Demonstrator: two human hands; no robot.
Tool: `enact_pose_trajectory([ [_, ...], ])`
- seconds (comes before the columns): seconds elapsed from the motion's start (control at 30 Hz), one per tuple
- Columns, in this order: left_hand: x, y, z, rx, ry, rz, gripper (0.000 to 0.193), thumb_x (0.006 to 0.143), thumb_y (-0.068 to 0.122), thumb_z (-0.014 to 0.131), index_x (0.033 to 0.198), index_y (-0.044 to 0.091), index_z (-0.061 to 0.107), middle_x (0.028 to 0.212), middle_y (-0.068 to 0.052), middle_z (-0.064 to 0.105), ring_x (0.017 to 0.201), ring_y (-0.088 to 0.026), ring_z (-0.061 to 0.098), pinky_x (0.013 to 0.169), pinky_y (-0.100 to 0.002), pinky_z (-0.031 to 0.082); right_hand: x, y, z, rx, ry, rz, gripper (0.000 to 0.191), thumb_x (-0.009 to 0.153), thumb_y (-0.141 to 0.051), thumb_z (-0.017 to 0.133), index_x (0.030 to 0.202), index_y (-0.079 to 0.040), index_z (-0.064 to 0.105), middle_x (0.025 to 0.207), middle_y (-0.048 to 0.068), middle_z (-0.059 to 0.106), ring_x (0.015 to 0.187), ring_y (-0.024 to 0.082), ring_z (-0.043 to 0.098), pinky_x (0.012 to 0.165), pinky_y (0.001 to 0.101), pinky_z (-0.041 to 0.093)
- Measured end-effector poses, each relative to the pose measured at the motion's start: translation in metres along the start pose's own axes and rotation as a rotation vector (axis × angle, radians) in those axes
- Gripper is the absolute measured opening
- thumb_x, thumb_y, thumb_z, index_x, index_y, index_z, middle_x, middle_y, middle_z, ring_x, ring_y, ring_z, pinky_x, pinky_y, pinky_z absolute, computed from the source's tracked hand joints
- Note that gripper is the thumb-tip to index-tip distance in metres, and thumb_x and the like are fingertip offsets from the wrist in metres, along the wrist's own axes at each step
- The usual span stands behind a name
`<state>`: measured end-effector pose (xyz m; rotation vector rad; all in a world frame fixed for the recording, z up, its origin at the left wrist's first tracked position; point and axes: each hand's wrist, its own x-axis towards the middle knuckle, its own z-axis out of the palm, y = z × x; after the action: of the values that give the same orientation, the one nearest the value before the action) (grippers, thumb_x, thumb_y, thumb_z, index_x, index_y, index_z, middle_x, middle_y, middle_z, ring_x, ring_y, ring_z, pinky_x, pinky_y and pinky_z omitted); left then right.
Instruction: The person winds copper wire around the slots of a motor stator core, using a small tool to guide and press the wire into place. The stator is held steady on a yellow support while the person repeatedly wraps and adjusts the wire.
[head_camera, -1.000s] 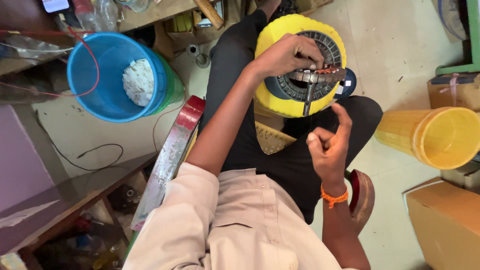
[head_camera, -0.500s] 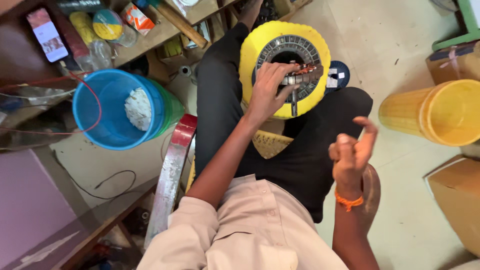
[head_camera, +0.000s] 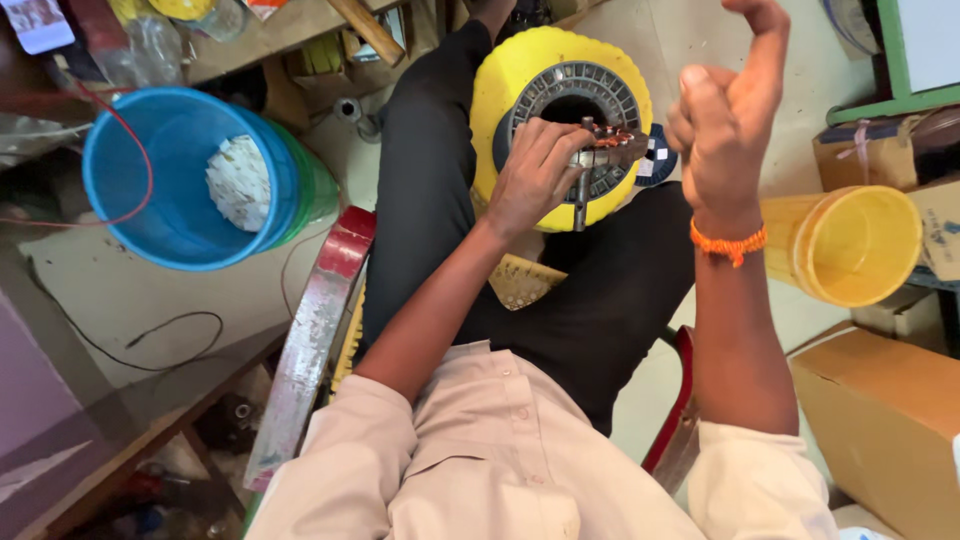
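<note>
The left hand (head_camera: 535, 175) is gripping the stator (head_camera: 610, 150) steady on the yellow spool (head_camera: 500, 90), while the right hand (head_camera: 725, 125) is rising loosely curled, seemingly pulling wire too fine to see.

Single view: head-worn camera, set above the seated person and aimed almost straight down over the chest and lap. Range was close; the left hand (head_camera: 535, 175) and right hand (head_camera: 725, 120) filled the upper centre. Floor, a blue bucket (head_camera: 160, 180) and a cardboard box (head_camera: 880, 420) occupied the edges. No second view overlapped.
</note>
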<state>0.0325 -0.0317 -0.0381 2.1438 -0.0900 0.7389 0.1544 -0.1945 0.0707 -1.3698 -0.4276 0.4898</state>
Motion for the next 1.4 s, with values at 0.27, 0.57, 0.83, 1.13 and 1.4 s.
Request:
enact_pose_trajectory([
  [0.27,0.001,-0.002,0.002,-0.006,-0.004,-0.018,0.053,0.076,0.004,0.084,0.123,0.007,0.059,0.121,-0.008,0.061,0.111,-0.031,0.057,0.096,-0.043,0.045,0.050,-0.002,0.009,0.157,-0.074,0.278,0.042,0.110,0.000,0.053,0.146,-0.013,0.035,0.069,-0.004,0.035,0.050,0.004,0.026,0.048,0.0218,0.022],
  [0.57,0.003,0.000,0.002,-0.044,0.005,-0.028,0.052,0.077,0.007,0.085,0.123,0.006,0.059,0.120,-0.009,0.061,0.109,-0.032,0.056,0.095,-0.043,0.045,0.061,0.001,-0.002,0.355,-0.144,0.462,0.026,0.113,-0.005,0.051,0.137,-0.013,0.045,0.068,-0.006,0.029,0.049,0.003,0.020,0.046,0.0192,0.018],
  [0.83,0.005,0.002,0.000,-0.071,0.036,-0.025,0.053,0.075,0.006,0.085,0.121,0.007,0.058,0.116,-0.009,0.059,0.108,-0.031,0.055,0.095,-0.043,0.044,0.047,-0.001,-0.005,0.602,-0.207,0.517,0.023,0.115,-0.007,0.050,0.137,-0.014,0.048,0.067,-0.007,0.027,0.046,0.001,0.017,0.043,0.0172,0.016],
  [1.13,0.013,-0.006,-0.016,-0.178,-0.185,0.054,0.058,0.068,-0.002,0.084,0.120,0.005,0.059,0.117,-0.009,0.060,0.107,-0.032,0.055,0.095,-0.042,0.044,0.072,0.027,-0.026,0.368,-0.027,0.374,0.032,0.112,-0.005,0.055,0.140,-0.015,0.047,0.071,-0.006,0.030,0.051,0.003,0.022,0.047,0.0205,0.018],
  [1.4,0.020,0.003,-0.022,-0.226,-0.154,-0.005,0.045,0.080,0.009,0.081,0.119,0.003,0.059,0.113,-0.012,0.061,0.107,-0.033,0.057,0.096,-0.041,0.047,0.084,0.056,-0.045,0.436,0.094,0.431,0.024,0.108,-0.005,0.058,0.109,-0.012,0.035,0.073,-0.005,0.033,0.053,0.003,0.024,0.047,0.0216,0.018],
])
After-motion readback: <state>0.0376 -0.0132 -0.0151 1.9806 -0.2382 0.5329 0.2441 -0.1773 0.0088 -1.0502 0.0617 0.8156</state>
